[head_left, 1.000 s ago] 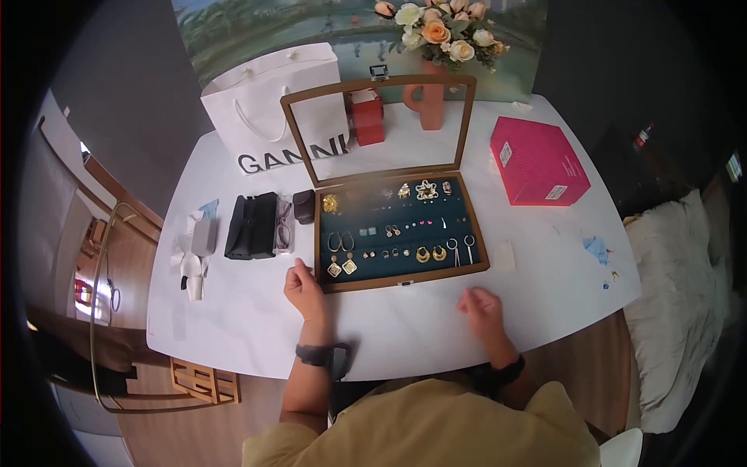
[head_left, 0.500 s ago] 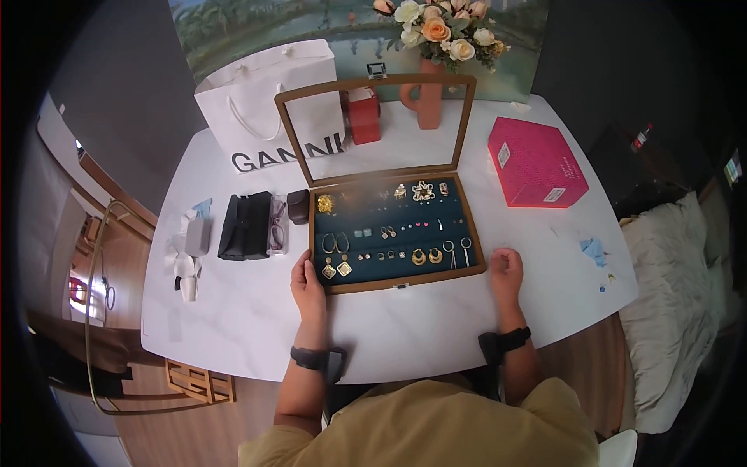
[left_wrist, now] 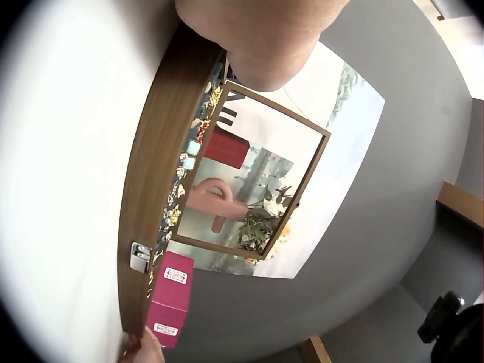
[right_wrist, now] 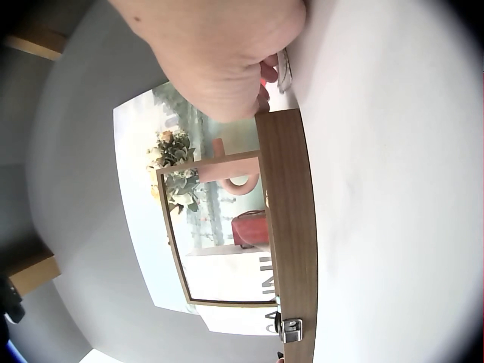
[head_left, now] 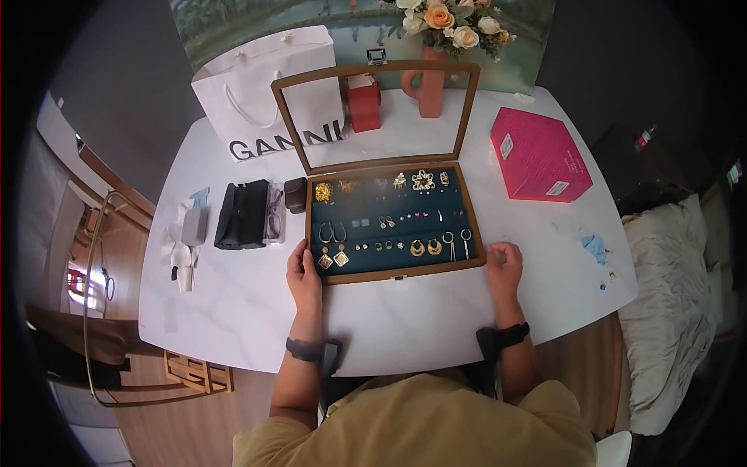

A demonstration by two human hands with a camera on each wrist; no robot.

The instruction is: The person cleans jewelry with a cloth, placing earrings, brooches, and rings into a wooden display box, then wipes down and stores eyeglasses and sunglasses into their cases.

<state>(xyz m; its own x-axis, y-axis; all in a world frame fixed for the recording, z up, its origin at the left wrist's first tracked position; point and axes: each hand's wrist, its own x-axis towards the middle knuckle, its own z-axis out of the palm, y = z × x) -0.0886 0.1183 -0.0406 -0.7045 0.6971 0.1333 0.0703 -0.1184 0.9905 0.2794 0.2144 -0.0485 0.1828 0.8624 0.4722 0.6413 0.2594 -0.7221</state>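
A wooden jewelry box (head_left: 420, 275) lies on the table with its glass-paned lid (head_left: 372, 169) raised. Rows of earrings and brooches, among them gold hoops (head_left: 426, 247) and square drop earrings (head_left: 340, 258), sit on its dark teal lining. My left hand (head_left: 306, 274) holds the box at its front left corner, thumb near the rim. At the opposite front corner my right hand (head_left: 504, 272) holds the side with curled fingers; its fingertips show right at the wood in the right wrist view. A metal latch (left_wrist: 140, 257) is on the front wall.
Left of the box are a small dark case (head_left: 295, 194), glasses (head_left: 274, 214), a black case (head_left: 242, 215) and a grey box (head_left: 194, 226). A white shopping bag (head_left: 268, 101), red box (head_left: 363, 103) and pink vase (head_left: 430, 86) stand behind. A magenta box (head_left: 537, 159) sits right.
My right hand has come from in front of the box to its right corner. My left hand has closed in on the left corner. The lid stays raised.
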